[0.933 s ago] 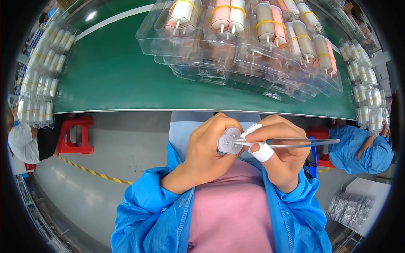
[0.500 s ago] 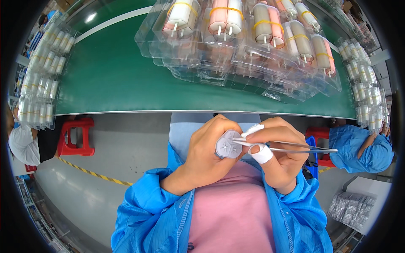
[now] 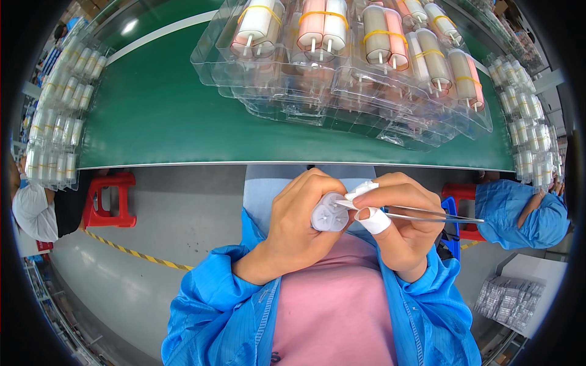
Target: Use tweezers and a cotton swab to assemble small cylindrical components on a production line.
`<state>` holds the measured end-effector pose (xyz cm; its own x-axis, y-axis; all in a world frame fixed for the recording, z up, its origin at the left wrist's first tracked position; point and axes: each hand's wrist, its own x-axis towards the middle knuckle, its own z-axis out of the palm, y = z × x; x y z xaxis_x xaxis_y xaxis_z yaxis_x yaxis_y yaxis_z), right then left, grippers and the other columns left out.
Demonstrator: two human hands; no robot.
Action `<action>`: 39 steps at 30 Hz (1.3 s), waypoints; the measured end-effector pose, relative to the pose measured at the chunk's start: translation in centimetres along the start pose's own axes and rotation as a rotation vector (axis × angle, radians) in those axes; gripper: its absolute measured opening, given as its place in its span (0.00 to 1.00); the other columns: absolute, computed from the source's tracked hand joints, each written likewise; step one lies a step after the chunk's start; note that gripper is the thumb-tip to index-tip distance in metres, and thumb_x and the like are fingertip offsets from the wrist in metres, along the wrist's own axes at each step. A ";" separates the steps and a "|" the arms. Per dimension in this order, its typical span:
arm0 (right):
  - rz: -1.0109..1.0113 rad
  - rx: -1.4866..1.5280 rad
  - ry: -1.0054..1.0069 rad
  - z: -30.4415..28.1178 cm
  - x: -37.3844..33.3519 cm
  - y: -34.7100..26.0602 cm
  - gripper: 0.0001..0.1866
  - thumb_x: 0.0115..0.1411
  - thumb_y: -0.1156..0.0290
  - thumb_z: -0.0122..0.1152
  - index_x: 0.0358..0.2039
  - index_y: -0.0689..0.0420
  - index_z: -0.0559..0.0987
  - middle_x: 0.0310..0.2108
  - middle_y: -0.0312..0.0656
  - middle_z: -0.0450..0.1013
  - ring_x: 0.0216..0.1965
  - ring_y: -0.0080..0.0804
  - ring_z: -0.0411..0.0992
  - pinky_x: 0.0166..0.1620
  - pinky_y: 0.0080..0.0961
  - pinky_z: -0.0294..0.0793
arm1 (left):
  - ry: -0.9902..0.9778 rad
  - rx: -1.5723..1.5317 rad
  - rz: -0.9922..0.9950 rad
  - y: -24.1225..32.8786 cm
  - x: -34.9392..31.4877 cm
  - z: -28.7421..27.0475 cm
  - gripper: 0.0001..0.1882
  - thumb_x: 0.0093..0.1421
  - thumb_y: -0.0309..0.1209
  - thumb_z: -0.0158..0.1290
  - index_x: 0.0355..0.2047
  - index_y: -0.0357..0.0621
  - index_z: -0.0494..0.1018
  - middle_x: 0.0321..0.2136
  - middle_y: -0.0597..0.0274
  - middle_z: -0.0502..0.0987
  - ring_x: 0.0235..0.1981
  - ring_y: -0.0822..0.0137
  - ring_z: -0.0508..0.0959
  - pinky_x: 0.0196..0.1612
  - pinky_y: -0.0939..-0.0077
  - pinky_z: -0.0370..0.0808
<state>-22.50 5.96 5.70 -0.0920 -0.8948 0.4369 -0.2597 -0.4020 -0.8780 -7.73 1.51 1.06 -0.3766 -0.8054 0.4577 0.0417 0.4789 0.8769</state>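
My left hand is wrapped round a pale grey cylinder, its lobed end face turned up with a small white centre. Pinched in my right hand are metal tweezers, whose tips reach the right side of that end face. White tape covers two fingertips of the right hand. Both hands are held close together over my lap, in front of the table edge. The rest of the cylinder is hidden in my left palm.
Stacked clear plastic trays hold banded pairs of white, pink and grey cylinders on the green table. More trays line both sides. A person sits at the left by a red stool, another in blue at the right.
The tweezers' arms have closed closer together, and their tips have shifted slightly at the cylinder's end. Both hands stay almost in place.
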 end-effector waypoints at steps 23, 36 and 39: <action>-0.053 0.002 0.004 0.0 0.1 0.2 0.06 0.47 0.81 0.65 0.29 0.63 0.81 0.28 0.47 0.79 0.28 0.33 0.79 0.32 0.22 0.77 | 0.018 0.155 0.093 0.1 0.2 -0.2 0.16 0.42 0.21 0.62 0.32 0.41 0.70 0.25 0.58 0.72 0.25 0.57 0.73 0.28 0.67 0.67; -0.065 -0.022 -0.005 -0.1 0.2 0.2 0.07 0.47 0.81 0.65 0.29 0.63 0.81 0.28 0.47 0.79 0.28 0.33 0.79 0.32 0.21 0.77 | 0.010 0.151 0.094 0.3 0.3 -0.3 0.17 0.42 0.21 0.63 0.32 0.41 0.70 0.25 0.58 0.73 0.25 0.57 0.73 0.28 0.67 0.68; -0.074 -0.034 0.003 0.0 0.2 0.1 0.07 0.46 0.81 0.66 0.29 0.62 0.82 0.28 0.47 0.79 0.28 0.33 0.79 0.32 0.21 0.77 | 0.025 0.134 0.085 0.4 0.3 -0.3 0.17 0.42 0.21 0.63 0.33 0.41 0.70 0.25 0.58 0.73 0.25 0.57 0.73 0.28 0.67 0.68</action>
<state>-22.56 5.72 5.74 -0.0739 -0.8623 0.5010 -0.2984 -0.4602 -0.8362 -7.55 1.34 1.60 -0.3541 -0.7673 0.5347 -0.0523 0.5871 0.8078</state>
